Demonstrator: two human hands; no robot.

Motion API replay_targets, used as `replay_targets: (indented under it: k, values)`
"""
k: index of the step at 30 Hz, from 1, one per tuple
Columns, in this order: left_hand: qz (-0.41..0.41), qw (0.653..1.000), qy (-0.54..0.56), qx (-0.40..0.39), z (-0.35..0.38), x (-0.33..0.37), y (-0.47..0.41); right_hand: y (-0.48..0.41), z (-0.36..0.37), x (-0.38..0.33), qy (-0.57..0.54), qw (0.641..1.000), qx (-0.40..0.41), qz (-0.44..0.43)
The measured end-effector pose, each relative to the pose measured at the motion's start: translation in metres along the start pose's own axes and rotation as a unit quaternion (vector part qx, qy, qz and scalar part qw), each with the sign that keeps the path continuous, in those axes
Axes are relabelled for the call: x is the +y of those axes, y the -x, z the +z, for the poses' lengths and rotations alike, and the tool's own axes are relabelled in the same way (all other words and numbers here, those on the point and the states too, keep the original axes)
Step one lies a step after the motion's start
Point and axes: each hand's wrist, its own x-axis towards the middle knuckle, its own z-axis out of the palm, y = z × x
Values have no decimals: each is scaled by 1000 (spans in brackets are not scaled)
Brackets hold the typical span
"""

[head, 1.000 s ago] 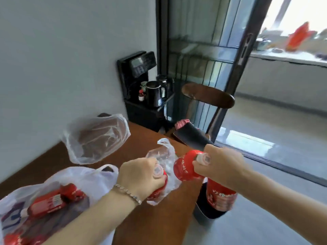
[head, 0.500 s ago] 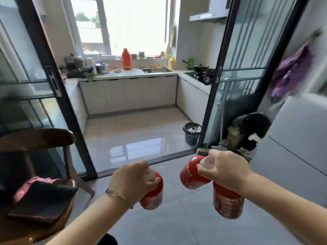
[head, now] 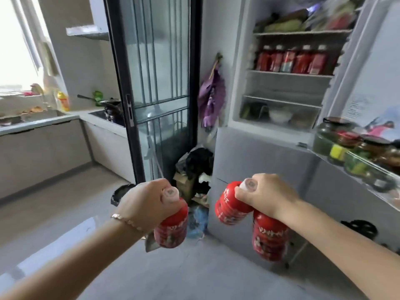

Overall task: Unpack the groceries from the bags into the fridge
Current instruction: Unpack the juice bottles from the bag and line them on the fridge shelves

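My left hand (head: 145, 200) grips one red bottle (head: 172, 228) by its neck, the bottle hanging upright. In my right hand (head: 265, 194) are two red bottles: one (head: 227, 204) tilts left, the other (head: 269, 240) hangs down below the wrist. The fridge (head: 281, 83) stands ahead on the right with its upper compartment open. Several similar red bottles (head: 291, 60) line a middle shelf. The shelf below them (head: 287, 87) looks bare. Both hands are in front of the closed lower fridge door (head: 249, 154).
The open fridge door (head: 368, 105) on the right carries a rack of jars (head: 355, 152) at hand height. A black-framed glass sliding door (head: 151, 83) stands left of the fridge, with clutter and bags (head: 194, 167) on the floor between. The kitchen counter (head: 32, 124) lies far left.
I have turned from the table with the bags, past the kitchen doorway, to face the open fridge. Both hands keep the same hold on the bottles.
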Motion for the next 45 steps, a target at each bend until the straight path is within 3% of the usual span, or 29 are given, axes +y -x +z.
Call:
replay_targets:
  k: [5,11,27,35,41,45]
  values:
    - [82,993,80,-14,14,27,-143,-99,-18,24,-18,995,21,97]
    - [170,974,143,-32,49,73,-294,-200,-35,74,-28,980,103,167]
    - [236,931,278,1,177,244,-605,-499,-71,242,-15,968,144,204]
    - [246,905,341,61,206,302,-728,-610,-86,277,7,958,166,232]
    - [246,910,330,50,223,313,-789,-660,-94,282,2,960,149,237]
    - [261,926,267,62,233,318,-811,-687,-94,278,49,957,159,238]
